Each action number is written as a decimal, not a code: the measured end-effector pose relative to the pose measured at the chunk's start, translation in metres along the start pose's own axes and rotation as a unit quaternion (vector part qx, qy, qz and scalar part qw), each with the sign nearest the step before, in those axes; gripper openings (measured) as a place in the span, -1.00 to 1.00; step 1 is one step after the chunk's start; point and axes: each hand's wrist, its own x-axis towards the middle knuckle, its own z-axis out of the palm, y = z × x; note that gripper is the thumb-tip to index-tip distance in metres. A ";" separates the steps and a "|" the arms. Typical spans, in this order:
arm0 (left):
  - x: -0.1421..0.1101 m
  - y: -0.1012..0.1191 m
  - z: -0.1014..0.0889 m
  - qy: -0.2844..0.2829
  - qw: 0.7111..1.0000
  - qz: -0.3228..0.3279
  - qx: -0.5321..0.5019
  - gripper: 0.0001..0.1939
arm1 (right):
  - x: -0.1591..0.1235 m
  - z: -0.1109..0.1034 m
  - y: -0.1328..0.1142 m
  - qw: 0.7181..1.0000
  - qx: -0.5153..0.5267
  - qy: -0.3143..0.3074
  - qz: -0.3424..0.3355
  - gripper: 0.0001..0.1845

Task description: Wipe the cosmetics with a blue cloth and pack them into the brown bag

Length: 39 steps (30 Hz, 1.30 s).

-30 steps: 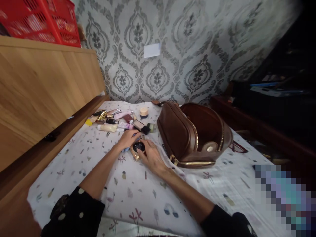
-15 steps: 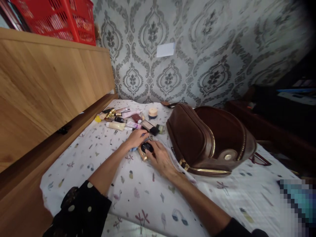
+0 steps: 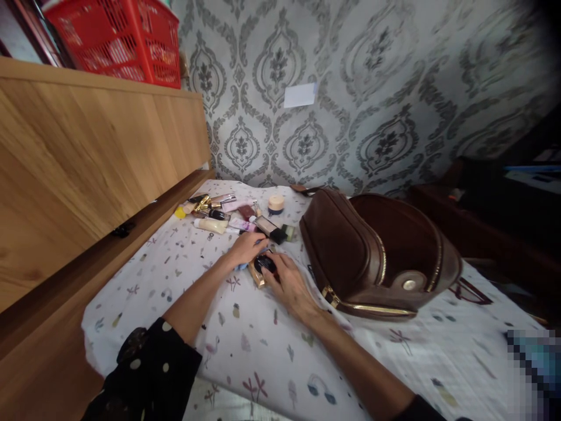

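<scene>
Low over the patterned cloth, my right hand (image 3: 291, 283) grips a round black compact (image 3: 265, 263) between thumb and fingers. A gold-coloured case (image 3: 256, 275) shows just under and beside the compact; whether the two are joined I cannot tell. My left hand (image 3: 246, 248) is closed close by, its fingertips near the compact's far edge. Bits of a blue cloth (image 3: 241, 266) peep out from beneath it. Just beyond my hands lie a bottle of beige foundation (image 3: 268, 227) with a black cap, a cream tube (image 3: 211, 225) and a small green item (image 3: 288, 232).
Several cosmetics lie heaped at the back left, with a round jar (image 3: 276, 204) beside them. A brown leather bag (image 3: 342, 251) with gold zips stands open at right. A wooden cabinet (image 3: 100, 158) borders the left, bearing a red basket (image 3: 114, 44). The patterned wall (image 3: 302, 134) rises behind.
The whole view has shifted slightly, so things sit a little lower and further right. Both hands keep nearly the same place, with the compact turned slightly at most.
</scene>
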 end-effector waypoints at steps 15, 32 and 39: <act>-0.001 -0.001 0.000 -0.001 0.999 0.000 0.033 -0.66 | 0.000 -0.001 -0.002 1.000 0.006 -0.008 0.006 -0.61; 0.009 -0.036 -0.081 0.116 0.920 -0.177 0.329 -0.56 | -0.003 -0.006 -0.016 0.998 0.009 -0.009 0.057 -0.65; 0.029 -0.052 -0.081 -0.104 0.902 -0.101 0.406 -0.48 | -0.002 -0.008 -0.018 0.998 0.001 -0.013 0.068 -0.67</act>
